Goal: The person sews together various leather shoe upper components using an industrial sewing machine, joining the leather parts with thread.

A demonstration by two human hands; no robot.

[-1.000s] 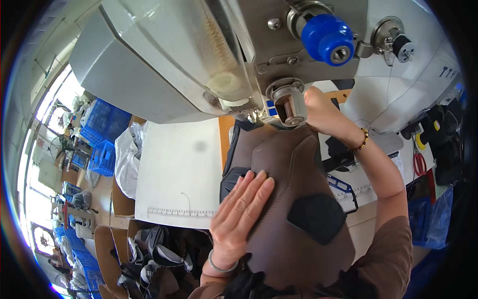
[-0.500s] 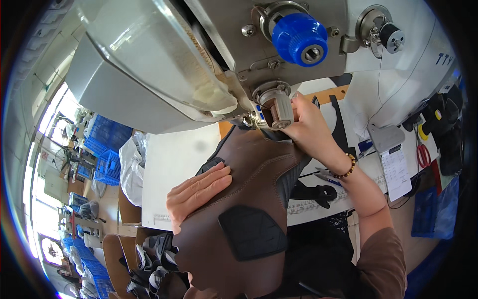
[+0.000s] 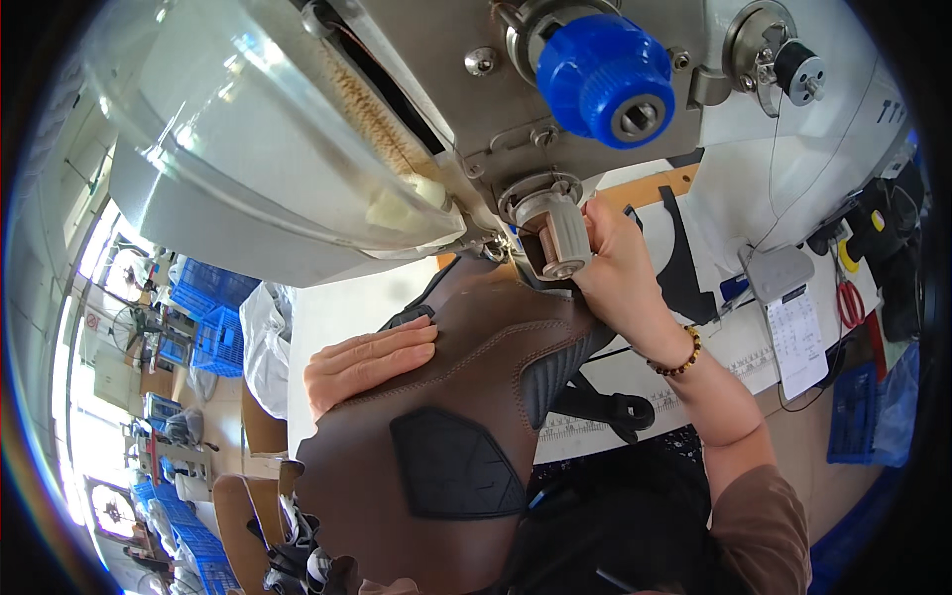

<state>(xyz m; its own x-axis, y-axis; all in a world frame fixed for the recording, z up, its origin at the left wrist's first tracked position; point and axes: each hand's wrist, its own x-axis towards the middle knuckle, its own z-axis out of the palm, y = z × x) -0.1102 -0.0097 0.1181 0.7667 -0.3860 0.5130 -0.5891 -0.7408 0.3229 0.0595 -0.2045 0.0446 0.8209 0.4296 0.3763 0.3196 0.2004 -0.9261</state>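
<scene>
A large brown leather piece (image 3: 357, 496) with curved stitching and padded black panels, one being a black patch (image 3: 458, 464), hangs down from the sewing machine's needle area toward my lap. My left hand (image 3: 372, 362) rests flat on its left side, fingers stretched out and close together. My right hand (image 3: 625, 283), with a beaded bracelet at the wrist, curls at the leather's upper right edge beside the machine. Its fingertips are partly hidden behind a ribbed metal cylinder (image 3: 557, 233). The sewing machine's grey head (image 3: 436, 59) covers much of the stitching point.
A blue knob (image 3: 607, 81) juts from the machine. On the white table lie a black strap with a buckle (image 3: 605, 407), a ruler strip (image 3: 595, 423), a paper label (image 3: 796, 342) and red-handled scissors (image 3: 850, 302). Blue crates (image 3: 218, 342) stand at left, near a white plastic bag (image 3: 266, 342).
The leather has shifted left and lower in view, with my left hand moving the same way. My right hand stays beside the metal cylinder. The machine appears slightly larger as the view moved.
</scene>
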